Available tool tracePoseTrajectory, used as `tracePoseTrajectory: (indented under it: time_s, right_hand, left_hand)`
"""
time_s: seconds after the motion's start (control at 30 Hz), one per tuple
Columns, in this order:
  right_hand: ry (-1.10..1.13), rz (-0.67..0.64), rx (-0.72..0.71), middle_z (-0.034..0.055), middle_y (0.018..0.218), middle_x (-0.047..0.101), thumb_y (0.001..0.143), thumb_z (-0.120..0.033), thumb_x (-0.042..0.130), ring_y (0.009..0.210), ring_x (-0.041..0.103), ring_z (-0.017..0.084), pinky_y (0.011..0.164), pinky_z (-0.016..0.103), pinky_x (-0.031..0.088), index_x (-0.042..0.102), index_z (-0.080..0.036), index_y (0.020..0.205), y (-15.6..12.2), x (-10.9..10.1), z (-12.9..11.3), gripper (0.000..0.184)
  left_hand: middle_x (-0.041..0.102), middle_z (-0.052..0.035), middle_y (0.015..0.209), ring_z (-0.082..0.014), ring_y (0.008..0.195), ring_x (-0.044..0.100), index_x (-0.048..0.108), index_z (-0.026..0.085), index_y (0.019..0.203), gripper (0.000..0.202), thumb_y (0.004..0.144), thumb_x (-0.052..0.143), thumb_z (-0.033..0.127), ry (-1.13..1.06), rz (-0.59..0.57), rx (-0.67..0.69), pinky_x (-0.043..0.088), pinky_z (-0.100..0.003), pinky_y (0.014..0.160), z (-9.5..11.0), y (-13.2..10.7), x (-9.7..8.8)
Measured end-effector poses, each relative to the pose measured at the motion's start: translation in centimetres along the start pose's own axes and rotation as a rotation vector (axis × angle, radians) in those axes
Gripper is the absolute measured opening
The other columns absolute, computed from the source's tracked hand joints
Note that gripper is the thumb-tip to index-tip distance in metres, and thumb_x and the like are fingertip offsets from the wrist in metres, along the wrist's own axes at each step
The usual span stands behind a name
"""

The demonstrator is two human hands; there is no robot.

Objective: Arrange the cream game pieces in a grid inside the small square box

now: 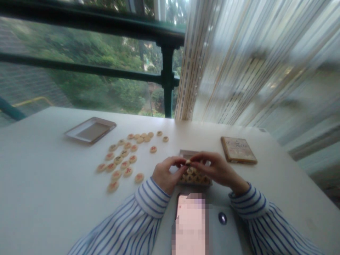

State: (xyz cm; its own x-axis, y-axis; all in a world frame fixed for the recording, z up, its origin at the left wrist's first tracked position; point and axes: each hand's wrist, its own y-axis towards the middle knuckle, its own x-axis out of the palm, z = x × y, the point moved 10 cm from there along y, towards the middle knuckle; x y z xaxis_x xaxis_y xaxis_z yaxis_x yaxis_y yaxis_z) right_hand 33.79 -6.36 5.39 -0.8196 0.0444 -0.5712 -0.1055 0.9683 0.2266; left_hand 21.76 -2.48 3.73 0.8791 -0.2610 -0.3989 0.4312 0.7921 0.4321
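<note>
Over a small open box (pixel 186 153), my left hand (pixel 168 173) and my right hand (pixel 216 169) meet at the fingertips. Both pinch one round xiangqi piece (pixel 188 162), held just above the box. Inside the box, several round pieces (pixel 195 177) with dark markings lie in rows at the near side. To the left of my left hand, many loose xiangqi pieces (pixel 124 164) are scattered on the white table (pixel 58 184). Most show red characters, a few show dark ones, and some at the back look blank on top.
A shallow box lid or tray (pixel 91 130) lies at the far left. A flat brown box with lettering (pixel 238 150) sits at the right. Close to me are a phone (pixel 190 226), partly blurred out, and a pale flat object (pixel 224 233). Green railing (pixel 167 71) and a string curtain (pixel 239 71) stand behind the table.
</note>
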Motion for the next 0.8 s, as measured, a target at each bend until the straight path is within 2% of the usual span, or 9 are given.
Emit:
tracePoseTrajectory:
  time_s: [0.2, 0.6, 0.8]
  right_hand:
    - [0.038, 0.025, -0.016, 0.0035, 0.084, 0.068, 0.079, -0.031, 0.057, 0.068, 0.056, 0.012, 0.061, 0.024, 0.045, 0.066, -0.019, 0.096, 0.0, -0.2, 0.0, 0.023]
    - [0.175, 0.08, -0.005, 0.0051, 0.092, 0.069, 0.08, -0.028, 0.057, 0.085, 0.062, 0.017, 0.078, 0.03, 0.049, 0.066, -0.019, 0.096, 0.0, -0.6, -0.2, 0.021]
    - [0.162, 0.071, -0.015, 0.0055, 0.09, 0.069, 0.079, -0.031, 0.057, 0.083, 0.063, 0.017, 0.075, 0.03, 0.05, 0.066, -0.018, 0.095, 0.1, -0.4, -0.3, 0.023]
  left_hand:
    - [0.07, -0.0029, 0.074, -0.0145, 0.067, 0.064, 0.067, 0.017, 0.082, 0.016, 0.07, 0.065, 0.027, -0.069, 0.024, -0.069, 0.053, -0.027, 0.068, -0.6, 0.1, -0.3]
    - [0.071, -0.0058, 0.082, -0.0178, 0.076, 0.066, 0.066, 0.015, 0.09, 0.023, 0.069, 0.065, 0.027, -0.315, -0.028, -0.192, 0.053, -0.031, 0.075, -1.6, 0.1, 0.7]
    - [0.071, -0.0065, 0.084, -0.0191, 0.079, 0.066, 0.066, 0.015, 0.093, 0.027, 0.069, 0.066, 0.027, -0.364, -0.049, -0.239, 0.052, -0.031, 0.078, -2.3, -0.1, 1.2]
